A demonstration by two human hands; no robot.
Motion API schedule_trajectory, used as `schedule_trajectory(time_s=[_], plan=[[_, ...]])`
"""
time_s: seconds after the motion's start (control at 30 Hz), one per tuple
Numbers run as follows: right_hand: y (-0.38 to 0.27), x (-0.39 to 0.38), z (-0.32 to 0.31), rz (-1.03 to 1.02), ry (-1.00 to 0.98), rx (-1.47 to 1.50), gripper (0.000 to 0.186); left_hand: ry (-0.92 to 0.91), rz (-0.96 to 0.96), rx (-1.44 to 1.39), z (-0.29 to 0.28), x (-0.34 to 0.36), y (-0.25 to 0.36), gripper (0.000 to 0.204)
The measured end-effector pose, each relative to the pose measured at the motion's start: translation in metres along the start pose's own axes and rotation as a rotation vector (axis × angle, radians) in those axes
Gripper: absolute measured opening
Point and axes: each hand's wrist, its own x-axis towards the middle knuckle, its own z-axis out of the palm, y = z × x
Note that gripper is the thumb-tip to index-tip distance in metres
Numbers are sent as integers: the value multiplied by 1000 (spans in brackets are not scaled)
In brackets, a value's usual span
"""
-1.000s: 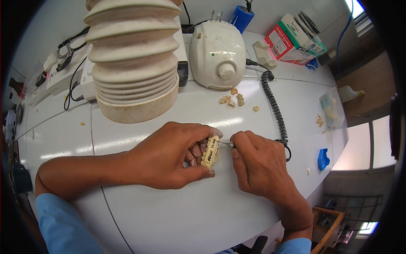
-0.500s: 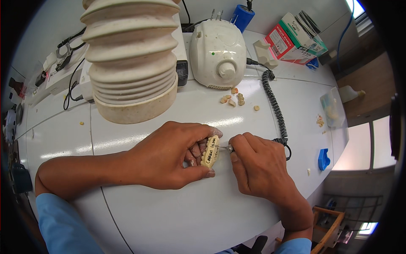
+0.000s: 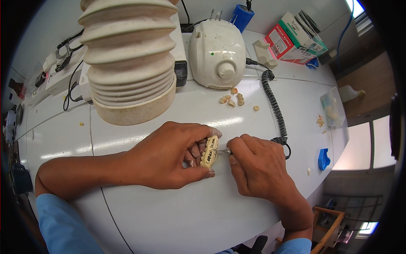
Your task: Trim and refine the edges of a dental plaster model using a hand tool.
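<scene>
My left hand (image 3: pixel 168 158) grips a cream plaster dental cast (image 3: pixel 209 150) with handwriting on it; its fingertips are dusted white. My right hand (image 3: pixel 256 165) is closed around a rotary handpiece (image 3: pixel 228 151), whose thin metal bit reaches the cast's right side. The handpiece's coiled cord (image 3: pixel 272 101) runs back toward a white control unit (image 3: pixel 218 51) with a knob. Several small cream and pinkish pieces (image 3: pixel 224 100) lie in front of that unit.
A large ribbed suction hose (image 3: pixel 127 76) stands at back left. Boxes (image 3: pixel 287 44) and a blue cylinder (image 3: pixel 242 19) sit behind. At right are a blue plastic piece (image 3: pixel 323 159) and a clear container (image 3: pixel 332 106). Cables (image 3: pixel 72 89) lie at far left.
My right hand and the handpiece have shifted very slightly downward and left. My left hand and the cast remain almost in place.
</scene>
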Motion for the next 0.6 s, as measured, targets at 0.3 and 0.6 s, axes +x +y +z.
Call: schedule_trajectory(time_s=[0.3,0.6], plan=[[2,-1,-1,-38,-22,12,19,2,-2,8,0,-1,1,70],[2,-1,-2,-68,-41,11,22,16,15,16,0,-1,1,71]])
